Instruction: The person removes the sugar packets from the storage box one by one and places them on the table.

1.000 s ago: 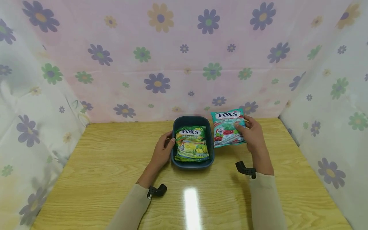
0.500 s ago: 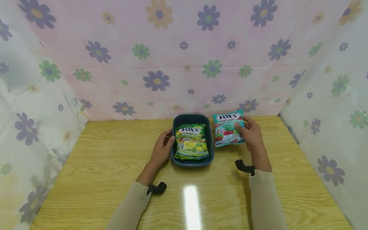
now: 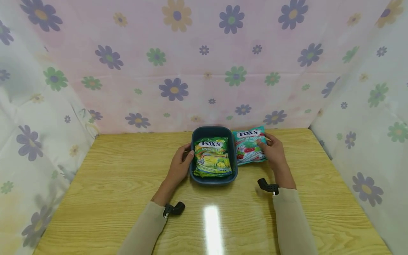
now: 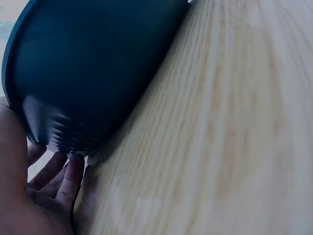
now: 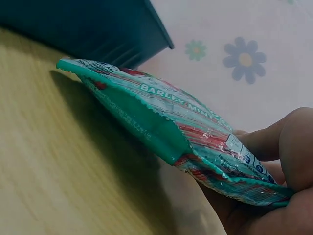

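Note:
A dark blue plastic bin (image 3: pixel 214 181) stands on the table with a green and yellow bag of Fox's Spring Tea candy (image 3: pixel 213 159) lying inside it. My left hand (image 3: pixel 180 164) holds the bin's left side, thumb at the rim; in the left wrist view its fingers (image 4: pixel 72 178) lie against the ribbed outer wall. On the other side, my right hand (image 3: pixel 275 150) pinches the right edge of a teal bag of Fox's Mint Blossom candy (image 3: pixel 250 146), thumb on its front. The right wrist view shows this candy bag (image 5: pixel 161 117) tilted, its lower end low over the table and its shadow below.
The wood-grain table (image 3: pixel 127 191) reaches back to a flowered cloth backdrop (image 3: pixel 204 88), with similar cloth on both sides. A black wrist camera mount sits on each forearm. A bright light reflection (image 3: pixel 213 230) shows near the front.
My right hand has brought the teal candy bag slightly left and down, up against the bin's right side in the head view. The left hand and bin stay put; the head view shifted slightly.

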The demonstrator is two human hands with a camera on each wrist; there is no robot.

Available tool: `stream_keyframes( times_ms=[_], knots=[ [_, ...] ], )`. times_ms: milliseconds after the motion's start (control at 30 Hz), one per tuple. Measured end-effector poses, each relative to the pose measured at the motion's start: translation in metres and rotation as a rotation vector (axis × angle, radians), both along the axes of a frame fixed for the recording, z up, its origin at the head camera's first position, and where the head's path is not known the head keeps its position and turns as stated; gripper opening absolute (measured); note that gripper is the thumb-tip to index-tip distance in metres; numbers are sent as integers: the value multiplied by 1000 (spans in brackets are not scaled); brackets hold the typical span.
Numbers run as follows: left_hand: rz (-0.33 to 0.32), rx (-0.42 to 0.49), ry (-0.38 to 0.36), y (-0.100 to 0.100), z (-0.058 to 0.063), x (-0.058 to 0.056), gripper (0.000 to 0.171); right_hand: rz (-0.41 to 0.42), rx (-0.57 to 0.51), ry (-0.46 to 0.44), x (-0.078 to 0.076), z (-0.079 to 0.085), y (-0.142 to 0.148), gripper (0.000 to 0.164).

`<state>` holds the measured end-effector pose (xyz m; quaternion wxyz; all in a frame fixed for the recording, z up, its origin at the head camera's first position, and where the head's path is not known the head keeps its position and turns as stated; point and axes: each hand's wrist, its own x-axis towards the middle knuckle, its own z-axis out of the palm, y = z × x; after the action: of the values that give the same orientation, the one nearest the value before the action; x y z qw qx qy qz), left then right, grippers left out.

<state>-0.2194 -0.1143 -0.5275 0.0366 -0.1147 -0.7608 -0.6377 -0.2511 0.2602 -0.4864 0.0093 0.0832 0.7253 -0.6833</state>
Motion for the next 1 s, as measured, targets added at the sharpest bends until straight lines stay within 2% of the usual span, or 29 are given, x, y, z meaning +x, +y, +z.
stream_keyframes(
  times_ms=[200,433,567,1000],
  knots=[
    [12,-20,7,1,-1,0,47,-8,4,-32,-1,-8,0,63],
    [23,-26,-1,2,0,2,48,-40,125,-45,-1,-12,-1,64],
    [20,-28,-5,3,1,2,48,-59,173,-35,-1,-10,-2,62],
    [17,-17,-6,0,1,1,48,-30,352,-10,2,5,-5,61]
  ],
)
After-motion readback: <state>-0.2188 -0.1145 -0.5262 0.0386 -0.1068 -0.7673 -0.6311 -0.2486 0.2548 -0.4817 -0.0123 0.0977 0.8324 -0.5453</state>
